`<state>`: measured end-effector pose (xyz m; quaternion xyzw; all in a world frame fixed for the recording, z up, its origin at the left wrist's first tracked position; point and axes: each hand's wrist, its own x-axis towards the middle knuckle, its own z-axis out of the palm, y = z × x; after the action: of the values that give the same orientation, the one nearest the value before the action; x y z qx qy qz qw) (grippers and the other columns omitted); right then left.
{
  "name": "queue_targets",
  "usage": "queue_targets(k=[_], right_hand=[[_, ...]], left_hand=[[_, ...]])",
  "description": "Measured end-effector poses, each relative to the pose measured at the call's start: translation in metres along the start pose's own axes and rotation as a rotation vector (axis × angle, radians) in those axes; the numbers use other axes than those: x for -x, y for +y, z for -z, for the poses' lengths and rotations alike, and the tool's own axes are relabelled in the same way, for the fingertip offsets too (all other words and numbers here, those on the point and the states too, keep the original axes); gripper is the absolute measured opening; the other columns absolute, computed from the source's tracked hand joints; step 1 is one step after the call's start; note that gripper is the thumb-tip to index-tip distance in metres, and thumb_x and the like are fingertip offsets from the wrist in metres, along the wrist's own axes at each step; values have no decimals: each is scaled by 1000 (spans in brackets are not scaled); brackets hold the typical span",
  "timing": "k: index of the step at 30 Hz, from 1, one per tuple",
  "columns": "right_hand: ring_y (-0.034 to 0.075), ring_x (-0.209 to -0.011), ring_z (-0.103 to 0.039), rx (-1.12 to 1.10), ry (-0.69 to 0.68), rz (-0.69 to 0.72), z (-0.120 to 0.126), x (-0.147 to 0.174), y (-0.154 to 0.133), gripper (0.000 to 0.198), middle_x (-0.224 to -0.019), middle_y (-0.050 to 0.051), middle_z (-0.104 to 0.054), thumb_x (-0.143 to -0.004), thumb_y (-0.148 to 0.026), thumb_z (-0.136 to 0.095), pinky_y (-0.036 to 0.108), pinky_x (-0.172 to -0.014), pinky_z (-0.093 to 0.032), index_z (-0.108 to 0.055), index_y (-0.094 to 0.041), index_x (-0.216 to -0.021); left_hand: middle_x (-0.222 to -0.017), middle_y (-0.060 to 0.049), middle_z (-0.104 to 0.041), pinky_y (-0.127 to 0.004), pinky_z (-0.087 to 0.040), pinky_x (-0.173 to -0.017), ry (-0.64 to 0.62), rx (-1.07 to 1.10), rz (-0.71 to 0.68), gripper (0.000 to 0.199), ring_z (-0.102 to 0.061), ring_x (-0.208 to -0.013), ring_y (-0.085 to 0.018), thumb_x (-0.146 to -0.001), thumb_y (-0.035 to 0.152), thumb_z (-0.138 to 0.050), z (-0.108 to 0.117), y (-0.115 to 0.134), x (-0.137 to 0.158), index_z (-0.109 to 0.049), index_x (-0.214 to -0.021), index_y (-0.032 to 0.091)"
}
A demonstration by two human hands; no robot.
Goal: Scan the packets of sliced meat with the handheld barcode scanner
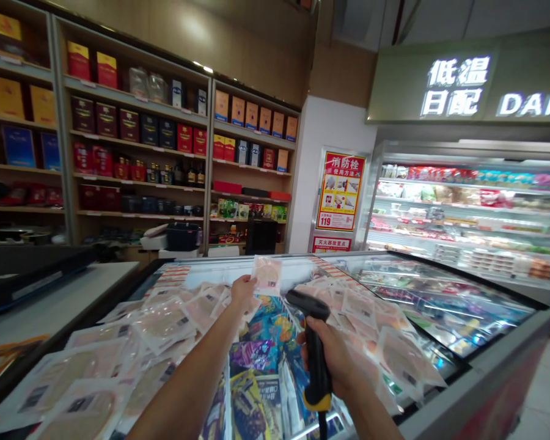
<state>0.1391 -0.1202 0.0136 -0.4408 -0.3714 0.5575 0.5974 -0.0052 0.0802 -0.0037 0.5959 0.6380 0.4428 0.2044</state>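
Note:
My left hand (242,289) reaches out over the freezer and pinches the edge of a clear flat packet (267,275) with a pale round item and a label inside. In my right hand (329,354) is a black barcode scanner (318,360) with yellow trim, held by its handle, its head tilted toward the packet. Many similar flat packets (162,324) lie in overlapping piles on the left, and more packets (401,354) cover the right side. Between the piles, colourful bags (256,360) show inside the chest freezer (462,382).
A white counter (105,287) with a black flat device (32,275) adjoins the freezer on the left. Shelves (140,153) of boxes and bottles line the back wall. A lit refrigerated display (467,214) stands at the right, beside a red and yellow wall sign (341,190).

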Motion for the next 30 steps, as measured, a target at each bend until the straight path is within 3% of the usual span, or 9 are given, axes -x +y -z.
queue_targets(k=[8,14,18,21,23,25,27,30], right_hand=[[8,-34,-45,16,76,43,-1,-3,-1,29,-51,-1,-55,-65,-41,-53,19,-31,-37,-49,-13,-73],[8,-35,-46,14,117,48,6,-9,1,29,-52,0,-55,-65,-41,-53,20,-31,-37,-49,-14,-75],[8,-34,-45,45,132,70,9,-10,0,28,-53,1,-57,-66,-40,-52,20,-31,-37,-49,-14,-74],[8,-34,-46,38,141,76,11,-9,-3,26,-52,0,-56,-66,-39,-52,19,-31,-37,-49,-15,-74],[8,-34,-46,25,148,87,13,-9,-4,26,-51,-1,-56,-66,-39,-53,19,-31,-36,-49,-15,-75],[8,-34,-46,18,146,104,16,-10,-3,27,-51,-1,-56,-65,-40,-54,20,-31,-37,-49,-15,-75],[9,-35,-46,13,141,112,19,-12,-2,27,-52,-1,-57,-65,-40,-54,20,-31,-37,-49,-16,-76],[9,-36,-46,18,148,98,21,-15,-1,28,-52,0,-57,-65,-40,-54,20,-32,-38,-49,-15,-76]], left_hand=[[-80,-3,-65,-20,-38,-55,24,-83,25,24,-58,-72,-15,-70,29,-42,23,-13,-3,-60,-81,18],[-81,-6,-64,-23,-38,-58,42,-349,-28,20,-58,-78,-18,-70,24,-40,42,-29,2,-58,-77,18],[-88,-10,-61,-25,-39,-63,68,-435,-42,28,-56,-82,-20,-71,16,-35,47,-31,9,-53,-93,15],[-106,-12,-51,-30,-39,-71,161,-546,-182,40,-50,-93,-22,-71,13,-34,40,-27,24,-42,-110,14],[-116,-10,-44,-35,-35,-79,77,-636,-347,42,-42,-103,-23,-71,17,-37,28,-26,37,-41,-113,18],[-119,-6,-43,-41,-28,-87,-145,-702,-512,38,-35,-109,-24,-70,24,-42,13,-27,48,-47,-107,23],[-117,-6,-46,-48,-22,-88,-284,-745,-603,33,-32,-111,-27,-72,29,-41,1,-32,54,-51,-103,26],[-115,-7,-48,-51,-18,-88,-293,-771,-599,33,-31,-112,-27,-73,22,-38,-3,-41,47,-54,-102,26]])
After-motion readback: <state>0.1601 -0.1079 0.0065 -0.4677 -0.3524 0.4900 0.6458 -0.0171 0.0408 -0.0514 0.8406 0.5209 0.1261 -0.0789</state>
